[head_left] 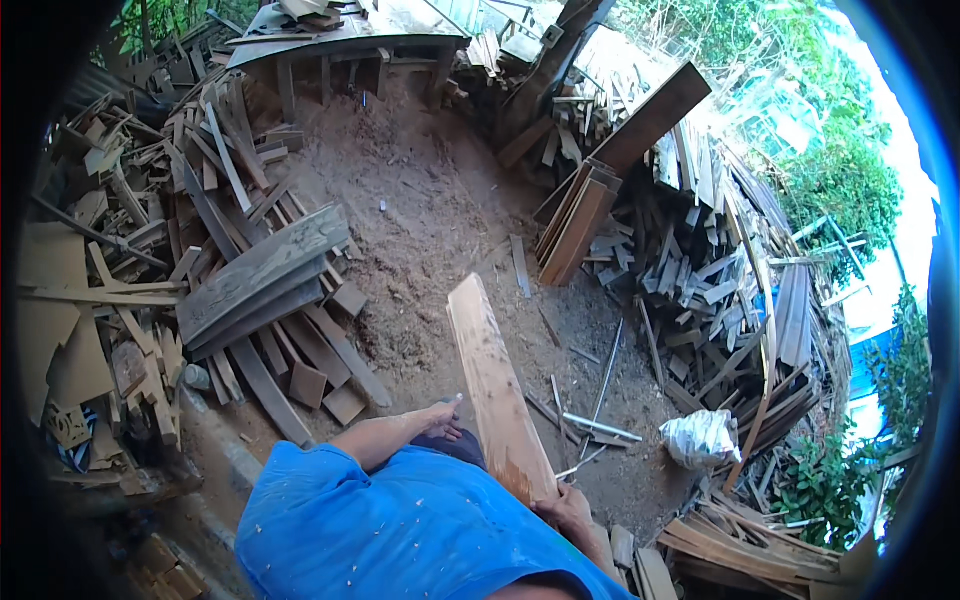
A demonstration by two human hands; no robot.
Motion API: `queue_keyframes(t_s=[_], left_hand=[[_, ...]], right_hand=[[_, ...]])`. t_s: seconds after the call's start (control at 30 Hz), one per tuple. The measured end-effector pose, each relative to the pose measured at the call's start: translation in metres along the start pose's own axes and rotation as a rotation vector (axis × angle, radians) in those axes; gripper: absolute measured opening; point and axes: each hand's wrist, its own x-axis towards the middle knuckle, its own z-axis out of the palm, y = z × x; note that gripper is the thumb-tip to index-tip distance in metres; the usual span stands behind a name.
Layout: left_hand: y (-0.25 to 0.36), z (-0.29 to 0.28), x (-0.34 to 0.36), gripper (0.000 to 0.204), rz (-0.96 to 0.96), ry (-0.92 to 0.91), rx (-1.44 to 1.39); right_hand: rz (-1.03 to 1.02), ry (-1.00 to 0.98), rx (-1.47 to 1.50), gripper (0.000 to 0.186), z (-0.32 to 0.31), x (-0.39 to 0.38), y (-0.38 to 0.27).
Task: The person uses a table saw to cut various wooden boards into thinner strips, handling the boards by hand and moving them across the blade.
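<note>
A long pale-brown wooden plank slants up from the lower middle of the view, in front of my body in a blue shirt. My right hand grips it near its lower end, at the right edge. My left hand is off the plank, to its left, with its fingers apart and nothing visible in them. Dark trousers show just below it.
Scrap wood is heaped on the left, with stacked grey boards. Upright boards lean by a woodpile on the right. A white sack and thin rods lie on the dirt. A low shelter stands at the back.
</note>
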Motion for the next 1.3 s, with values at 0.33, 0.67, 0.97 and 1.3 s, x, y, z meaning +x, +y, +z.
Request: queue_keyframes(t_s=[0.33, 0.67, 0.97, 1.3], left_hand=[[0.272, 0.05, 0.03, 0.076, 0.42, -0.388, -0.694], [0.59, -0.052, 0.038, 0.058, 0.743, -0.497, -0.947], [0.879, -0.134, -0.03, 0.051, 0.804, -0.367, -0.777], [1.12, -0.243, -0.016, 0.05, 0.959, -0.046, -0.592]], right_hand=[[-0.336, -0.152, 0.049, 0.057, -0.146, 0.23, -0.197], [-0.509, -0.018, -0.208, 0.078, -0.235, 0.394, -0.51], [-0.678, -0.08, 0.045, 0.072, -0.31, 0.487, -0.753], [-0.671, -0.322, 0.297, 0.067, -0.346, 0.631, -0.973]])
